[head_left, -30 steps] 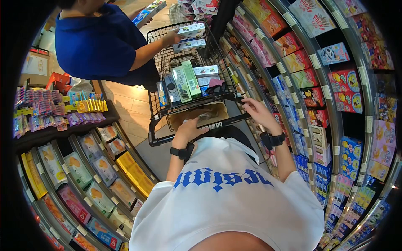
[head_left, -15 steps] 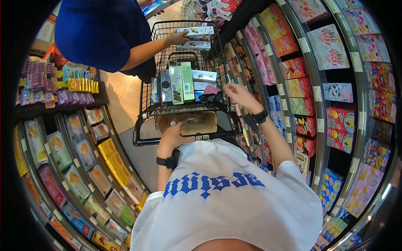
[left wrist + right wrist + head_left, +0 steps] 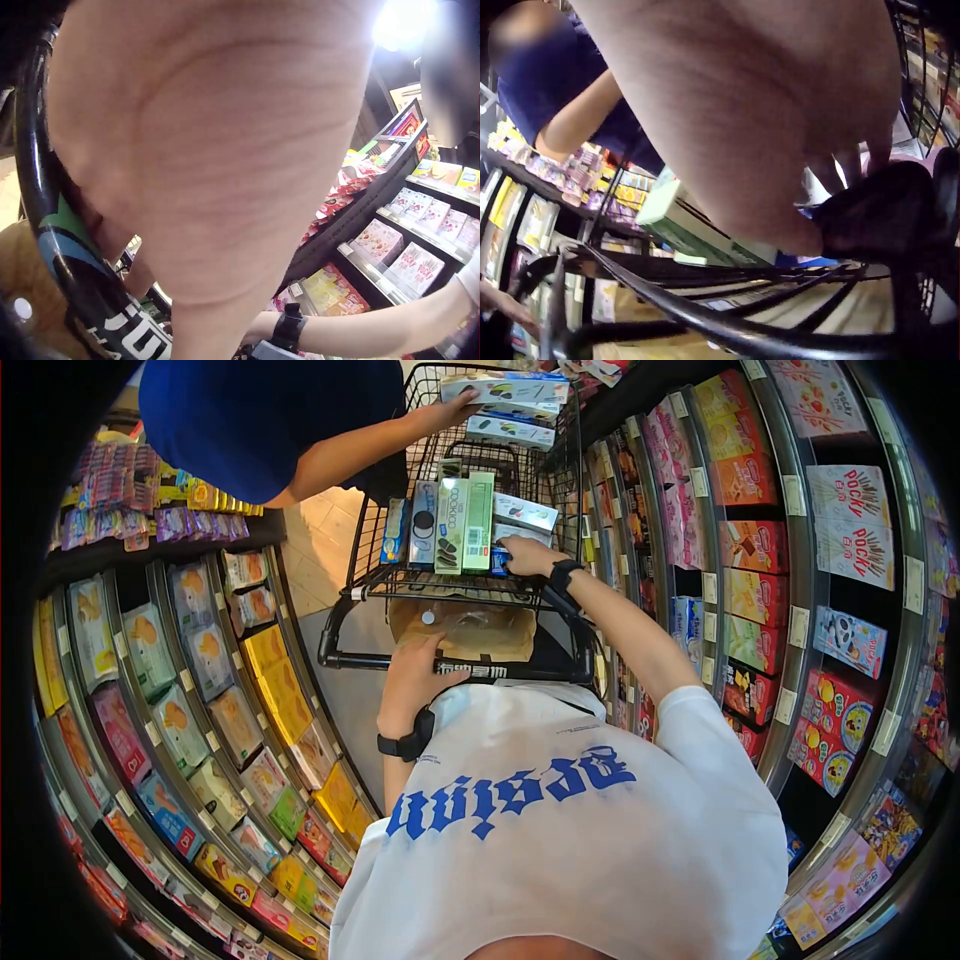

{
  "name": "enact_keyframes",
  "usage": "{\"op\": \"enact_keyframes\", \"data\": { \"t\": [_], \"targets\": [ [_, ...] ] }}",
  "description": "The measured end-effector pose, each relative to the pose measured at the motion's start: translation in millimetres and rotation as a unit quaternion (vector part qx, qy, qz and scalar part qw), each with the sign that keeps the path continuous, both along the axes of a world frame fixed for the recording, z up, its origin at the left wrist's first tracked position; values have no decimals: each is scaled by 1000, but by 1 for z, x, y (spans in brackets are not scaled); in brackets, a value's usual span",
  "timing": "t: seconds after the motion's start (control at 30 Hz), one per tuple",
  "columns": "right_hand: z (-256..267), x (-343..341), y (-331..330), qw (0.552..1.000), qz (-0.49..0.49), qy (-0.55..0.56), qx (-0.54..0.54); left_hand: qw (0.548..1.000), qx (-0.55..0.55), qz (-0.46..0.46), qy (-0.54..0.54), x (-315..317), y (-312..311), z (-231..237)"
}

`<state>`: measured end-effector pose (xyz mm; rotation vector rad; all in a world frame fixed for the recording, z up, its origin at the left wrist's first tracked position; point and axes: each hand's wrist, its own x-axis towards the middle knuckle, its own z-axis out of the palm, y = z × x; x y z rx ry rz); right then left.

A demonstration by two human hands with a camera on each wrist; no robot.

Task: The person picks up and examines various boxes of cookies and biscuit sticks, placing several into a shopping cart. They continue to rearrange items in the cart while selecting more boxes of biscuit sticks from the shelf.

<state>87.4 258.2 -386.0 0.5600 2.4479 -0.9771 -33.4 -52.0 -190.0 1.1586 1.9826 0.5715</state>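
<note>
My left hand (image 3: 408,678) grips the black handle (image 3: 365,660) of a shopping cart. The left wrist view shows its palm close over the bar (image 3: 64,259). My right hand (image 3: 528,556) reaches into the cart basket, beside white boxes (image 3: 525,512) and a green cookie box (image 3: 478,520). In the right wrist view its fingers (image 3: 847,165) point down behind a black item (image 3: 877,217) with pink cloth (image 3: 930,159) beside it; their tips are hidden, and I cannot tell whether they hold it. Another person's hand (image 3: 455,408) holds a white box (image 3: 510,390) at the far end.
A person in a blue shirt (image 3: 270,420) stands at the cart's far left. Snack shelves (image 3: 750,560) run close along the right, and more packaged snacks (image 3: 240,710) line the left. A brown bag (image 3: 505,635) sits below the basket, behind the handle.
My right hand has left the cart's right side and moved forward into the basket, covering the pink and black item. The other person's boxes have come down onto the far end. My left hand stays on the handle.
</note>
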Motion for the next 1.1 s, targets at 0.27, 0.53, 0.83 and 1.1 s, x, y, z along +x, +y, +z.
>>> {"op": "enact_keyframes", "data": {
  "t": [0.27, 0.53, 0.83, 1.1],
  "targets": [
    [-1, -10, 8, 935, 152, -301, 110, 1000, 11, -2, 25, 0, -1, 9],
    [-11, -16, 13, 941, 164, -265, 131, 998, 43, 1, 49, 2, -5, 4],
    [27, -23, 15, 924, 172, -330, 93, 998, 31, -6, 46, 2, -5, 4],
    [9, -18, 7, 933, 198, -237, 186, 998, 48, -7, 48, 4, -6, 5]
  ]
}}
